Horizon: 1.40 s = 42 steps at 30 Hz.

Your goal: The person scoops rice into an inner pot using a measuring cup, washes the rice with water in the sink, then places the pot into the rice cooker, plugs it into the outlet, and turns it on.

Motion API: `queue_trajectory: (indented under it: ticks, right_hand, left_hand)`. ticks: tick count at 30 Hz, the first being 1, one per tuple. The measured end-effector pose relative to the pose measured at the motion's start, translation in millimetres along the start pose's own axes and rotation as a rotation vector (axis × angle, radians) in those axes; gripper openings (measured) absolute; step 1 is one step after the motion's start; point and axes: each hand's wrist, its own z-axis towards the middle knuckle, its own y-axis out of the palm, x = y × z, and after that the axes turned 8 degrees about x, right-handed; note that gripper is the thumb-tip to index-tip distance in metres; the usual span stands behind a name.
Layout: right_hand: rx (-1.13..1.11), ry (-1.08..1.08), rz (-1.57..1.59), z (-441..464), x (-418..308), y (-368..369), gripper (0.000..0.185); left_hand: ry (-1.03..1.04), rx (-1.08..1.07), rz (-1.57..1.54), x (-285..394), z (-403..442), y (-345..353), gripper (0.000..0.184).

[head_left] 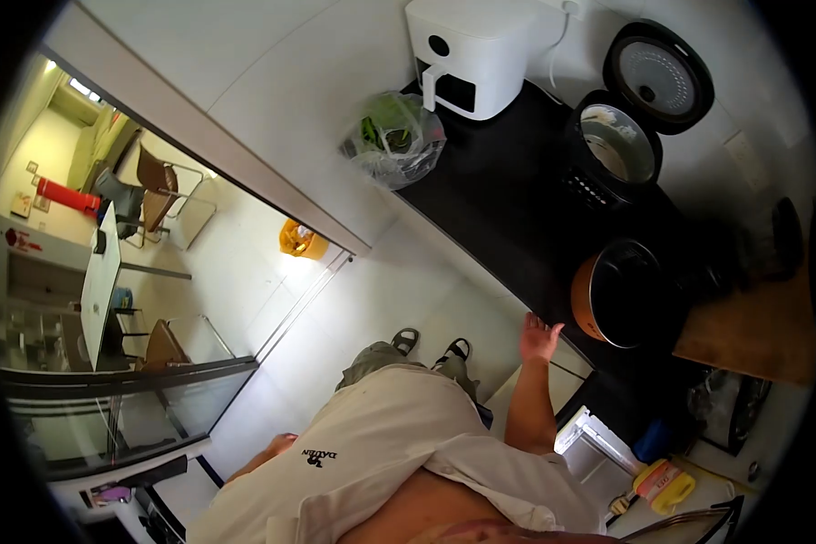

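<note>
My right hand [540,339] is at the counter's front edge, palm showing and fingers stretched out, with nothing in it. Whether it touches the edge, I cannot tell. Just beyond it on the black counter [508,195] sits an orange pot [621,295] with a dark inside. My left hand [284,442] hangs low beside my body; the shirt and forearm hide most of it, so its fingers do not show clearly. Farther along the counter stands a rice cooker [612,150], lid up, with whitish residue inside its bowl.
A white air fryer [471,59] and a clear plastic bag of greens [394,136] are at the counter's far end. A wooden board [752,335] lies right of the pot. A glass sliding door [136,417] is on the left; a yellow bin [301,239] stands past the doorway.
</note>
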Motion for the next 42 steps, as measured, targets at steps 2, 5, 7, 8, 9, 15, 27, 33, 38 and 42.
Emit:
queue_trajectory:
  ticks: [2,5,7,8,9,15,27,33,38,42]
  right_hand:
    - [0.017,-0.022,0.081,5,3,2,0.081]
    - [0.121,-0.052,0.189,6,5,17,0.077]
    - [0.200,-0.071,0.198,3,5,19,0.076]
    - [0.225,-0.036,0.217,3,2,21,0.074]
    - [0.248,-0.004,0.237,2,0,24,0.071]
    - [0.466,-0.005,-0.304,-41,11,-23,0.051]
    - [0.923,-0.156,-2.055,-152,-18,-73,0.036]
    - [1.161,-0.050,-2.153,-169,-14,-31,0.026]
    - [1.088,0.031,-2.339,-175,-33,-35,0.026]
    - [0.987,0.116,-2.510,-179,-30,1,0.034]
  left_hand:
    - [-0.013,-0.006,-0.033,-12,-16,17,0.052]
    - [0.075,-0.027,-0.068,4,-43,38,0.049]
    - [0.149,-0.044,-0.066,27,-55,43,0.047]
    - [0.185,-0.055,-0.064,41,-58,44,0.046]
    - [0.218,-0.063,-0.058,54,-61,43,0.045]
    - [0.396,-0.093,0.073,121,-59,1,0.040]
    - [0.665,-0.130,0.264,161,-6,-75,0.031]
    - [0.701,-0.136,0.247,161,9,-98,0.036]
    - [0.559,-0.088,0.182,133,64,-111,0.037]
    - [0.605,-0.048,0.244,151,20,-105,0.036]
